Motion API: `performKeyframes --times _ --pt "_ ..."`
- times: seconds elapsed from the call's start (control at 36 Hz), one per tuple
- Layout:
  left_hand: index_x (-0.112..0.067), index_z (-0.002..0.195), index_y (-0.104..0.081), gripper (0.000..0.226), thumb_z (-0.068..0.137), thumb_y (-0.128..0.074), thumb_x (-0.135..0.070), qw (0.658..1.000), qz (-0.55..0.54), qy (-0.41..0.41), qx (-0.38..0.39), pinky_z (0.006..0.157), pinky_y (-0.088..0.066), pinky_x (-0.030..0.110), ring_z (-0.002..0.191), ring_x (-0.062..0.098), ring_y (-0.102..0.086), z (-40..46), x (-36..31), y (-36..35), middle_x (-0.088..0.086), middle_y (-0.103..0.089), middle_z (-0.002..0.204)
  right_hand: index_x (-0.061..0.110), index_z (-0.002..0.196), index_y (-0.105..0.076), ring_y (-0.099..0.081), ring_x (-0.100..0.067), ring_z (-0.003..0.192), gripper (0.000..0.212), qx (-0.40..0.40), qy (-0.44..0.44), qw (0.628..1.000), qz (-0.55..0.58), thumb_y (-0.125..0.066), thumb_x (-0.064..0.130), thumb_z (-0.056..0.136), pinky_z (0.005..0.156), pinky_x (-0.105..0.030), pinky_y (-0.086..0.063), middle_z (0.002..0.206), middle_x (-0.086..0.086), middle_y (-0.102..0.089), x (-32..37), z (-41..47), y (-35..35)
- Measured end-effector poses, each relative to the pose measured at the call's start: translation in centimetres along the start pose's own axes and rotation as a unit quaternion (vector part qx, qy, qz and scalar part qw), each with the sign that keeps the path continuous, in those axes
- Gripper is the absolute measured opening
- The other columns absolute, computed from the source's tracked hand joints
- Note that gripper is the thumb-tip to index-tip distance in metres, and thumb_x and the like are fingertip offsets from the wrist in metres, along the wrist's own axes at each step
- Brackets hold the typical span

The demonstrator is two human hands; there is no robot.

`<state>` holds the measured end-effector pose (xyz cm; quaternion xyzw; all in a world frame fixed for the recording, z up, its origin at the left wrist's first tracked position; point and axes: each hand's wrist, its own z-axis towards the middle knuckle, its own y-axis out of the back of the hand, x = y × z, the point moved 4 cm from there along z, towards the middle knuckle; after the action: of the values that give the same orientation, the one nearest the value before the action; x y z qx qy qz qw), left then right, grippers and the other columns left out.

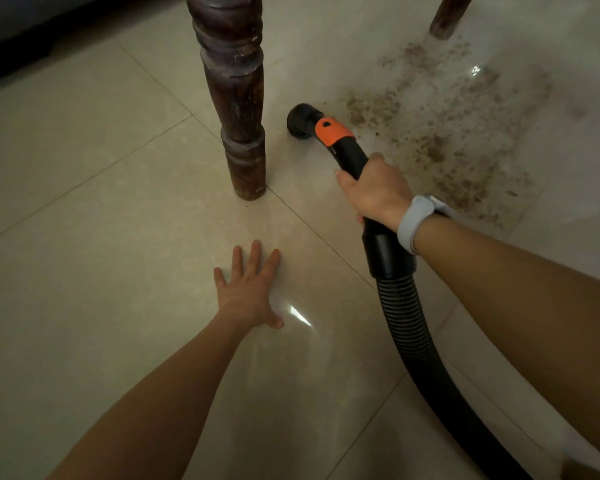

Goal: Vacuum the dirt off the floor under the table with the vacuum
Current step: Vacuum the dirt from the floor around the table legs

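Person, head view: two bare forearms, no sleeves in sight. Left hand [248,289] without rings or wristwear. Right hand [378,192] with a pale grey smooth wristband [414,221] at the wrist, its face turned out of view.

- The floor [84,150] was of pale, glossy tiles with thin dark joints.
- A turned dark wooden table leg [238,109] stood on it, and a second leg [449,15] stood farther back at the right.
- Brown dirt [440,133] lay scattered on the tiles between and right of the legs.
- The left hand [248,289] rested flat on the floor, fingers spread.
- The black vacuum nozzle [300,121] was at the floor, just left of the dirt.
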<state>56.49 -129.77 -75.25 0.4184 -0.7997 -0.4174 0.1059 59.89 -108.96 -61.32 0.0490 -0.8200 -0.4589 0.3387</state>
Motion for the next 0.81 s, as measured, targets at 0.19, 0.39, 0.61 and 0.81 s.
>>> performKeyframes --times 0.19,0.39,0.61,0.81 --pt "-0.033 0.149 0.016 0.130 0.065 -0.083 -0.043 1.000 -0.003 0.010 0.003 0.111 -0.002 0.065 0.141 0.035 0.028 0.1 -0.6 0.2 0.002 0.032 0.154 0.005 0.113 -0.042 -0.061 -0.033 0.079 0.045 -0.016 0.010 0.998 -0.057 -0.049 0.045 0.094 0.072 -0.044 -0.053 0.089 -0.011 -0.057 -3.6 -5.1 -1.5" --pt "-0.032 0.148 0.019 0.130 0.066 -0.082 -0.044 1.000 0.004 0.005 0.010 0.111 -0.001 0.064 0.140 0.035 0.029 -0.1 -0.7 0.4 0.003 0.033 0.154 0.005 0.108 -0.042 -0.054 -0.026 0.061 0.041 -0.024 0.001 0.999 -0.045 -0.050 0.043 0.094 0.055 -0.033 -0.044 0.070 -0.002 -0.049 -7.4 -8.1 -2.1" --pt "-0.031 0.148 0.020 0.131 0.067 -0.080 -0.047 1.000 0.016 -0.010 0.012 0.113 -0.001 0.064 0.140 0.036 0.028 -0.1 -0.6 0.5 0.002 0.033 0.154 0.004 0.113 -0.041 -0.056 -0.030 0.073 0.041 -0.044 0.033 0.996 -0.064 -0.048 0.040 0.096 0.062 -0.035 -0.044 0.084 -0.008 -0.052 -3.7 -3.6 -2.5" --pt "-0.029 0.148 0.020 0.131 0.068 -0.082 -0.040 0.999 0.014 0.006 0.031 0.113 -0.003 0.064 0.140 0.037 0.028 -0.3 -1.2 0.9 0.004 0.033 0.154 0.007 0.110 -0.042 -0.064 -0.032 0.070 0.039 -0.036 0.004 0.999 0.013 -0.049 0.042 0.094 0.060 -0.032 -0.049 0.092 -0.014 -0.063 -2.5 -0.4 -2.0"
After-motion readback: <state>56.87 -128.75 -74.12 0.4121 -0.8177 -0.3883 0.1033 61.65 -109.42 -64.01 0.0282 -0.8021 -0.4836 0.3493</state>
